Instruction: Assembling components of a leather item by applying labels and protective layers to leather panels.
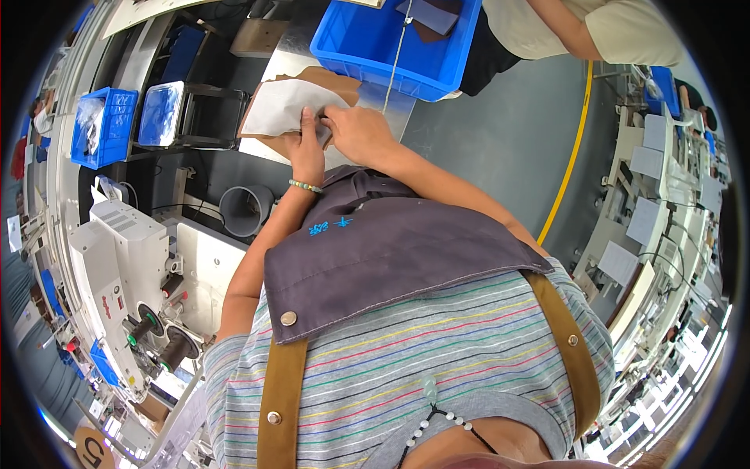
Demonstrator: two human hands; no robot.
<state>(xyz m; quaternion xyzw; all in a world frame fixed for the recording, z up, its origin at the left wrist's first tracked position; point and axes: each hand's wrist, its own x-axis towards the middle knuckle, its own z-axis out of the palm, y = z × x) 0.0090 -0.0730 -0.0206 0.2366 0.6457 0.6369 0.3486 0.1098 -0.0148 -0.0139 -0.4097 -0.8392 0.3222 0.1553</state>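
Observation:
A white sheet-like piece point(277, 105), cloth or paper, lies over brown leather-like pieces point(332, 78) at the end of a pale bench top. My left hand point(310, 144) grips the near edge of the white piece. Its thumb lies on top, and its other fingers are mostly hidden. Close beside it, my right hand point(358, 133) is closed, with finger and thumb pinching the right edge of the same piece. Exactly how much of the stack each hand grips is hidden.
A blue bin point(437, 82) with dark flat pieces stands just beyond my right hand, a cord hanging across it. Another person's arm point(562, 27) is at upper right. At left are a blue crate point(117, 129), a grey bucket point(244, 209) and a white sewing machine point(117, 234).

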